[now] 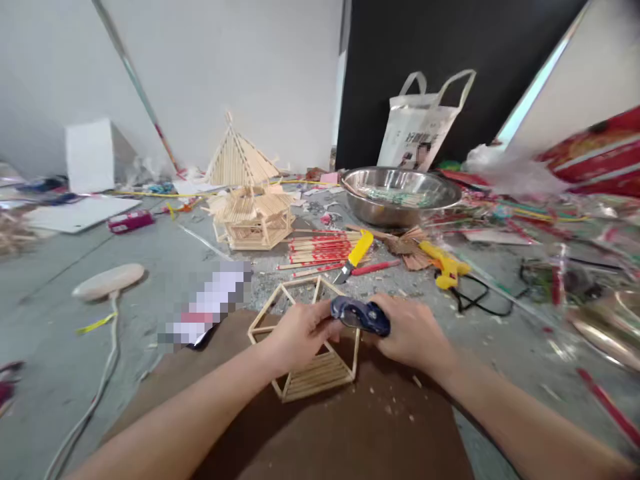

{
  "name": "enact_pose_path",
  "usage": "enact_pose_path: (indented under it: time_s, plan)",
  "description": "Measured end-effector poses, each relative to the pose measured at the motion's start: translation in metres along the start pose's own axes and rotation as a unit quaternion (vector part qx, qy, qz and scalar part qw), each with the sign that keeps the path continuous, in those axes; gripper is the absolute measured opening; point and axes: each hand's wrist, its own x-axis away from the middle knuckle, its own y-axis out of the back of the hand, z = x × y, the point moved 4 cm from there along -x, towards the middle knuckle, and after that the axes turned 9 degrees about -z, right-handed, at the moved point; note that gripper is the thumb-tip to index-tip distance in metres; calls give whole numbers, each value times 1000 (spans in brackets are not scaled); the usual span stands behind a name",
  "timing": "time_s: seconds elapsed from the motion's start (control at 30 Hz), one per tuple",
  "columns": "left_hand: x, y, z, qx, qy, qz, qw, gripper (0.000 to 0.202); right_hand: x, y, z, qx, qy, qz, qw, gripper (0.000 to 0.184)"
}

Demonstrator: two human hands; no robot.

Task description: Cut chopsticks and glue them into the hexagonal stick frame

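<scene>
My right hand (413, 333) is wrapped round a dark blue hand tool (361, 315), whose exact kind I cannot make out. My left hand (299, 339) is closed at the tool's left end, its fingers pinched together; whatever they hold is hidden. Beneath both hands lies a hexagonal frame of thin wooden sticks (320, 379), with spokes and one section filled by sticks laid side by side. The left hand covers part of its middle. The frame rests on a brown board (320, 443) sprinkled with small wood scraps.
Beyond stand a stick-built pavilion (253, 217) and its pointed roof (240, 160). Red-marked sticks (320, 248), a yellow utility knife (359, 250) and a yellow glue gun (447, 267) lie ahead. Farther back are a steel basin (400, 210) and white bag (417, 127). A corded white object (107, 281) lies left.
</scene>
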Motion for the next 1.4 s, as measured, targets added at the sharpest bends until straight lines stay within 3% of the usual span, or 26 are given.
enact_pose_path:
  time_s: [0.2, 0.33, 0.47, 0.53, 0.63, 0.77, 1.4]
  plan:
    - [-1, 1, 2, 4, 15, 2, 1000, 16, -2, 2, -1, 8, -5, -2, 1000, 16]
    - [-2, 1, 1, 22, 38, 20, 999, 22, -5, 3, -11, 38, -62, -6, 997, 20]
    - [-7, 10, 7, -34, 49, 43, 997, 24, -9, 0, -28, 78, -126, -39, 988, 39]
    - [-9, 14, 13, -76, 68, 80, 992, 23, -11, -3, -35, 85, -135, -44, 986, 48]
    - [-7, 14, 21, -110, 106, 146, 977, 22, -13, -10, -40, 89, -132, -28, 987, 53]
    - [-4, 7, 21, -123, 90, 192, 969, 22, -15, -18, -41, 87, -115, -6, 990, 56]
    - [-2, 5, 26, -185, 73, 227, 953, 24, -17, -24, -38, 88, -78, 4, 993, 54]
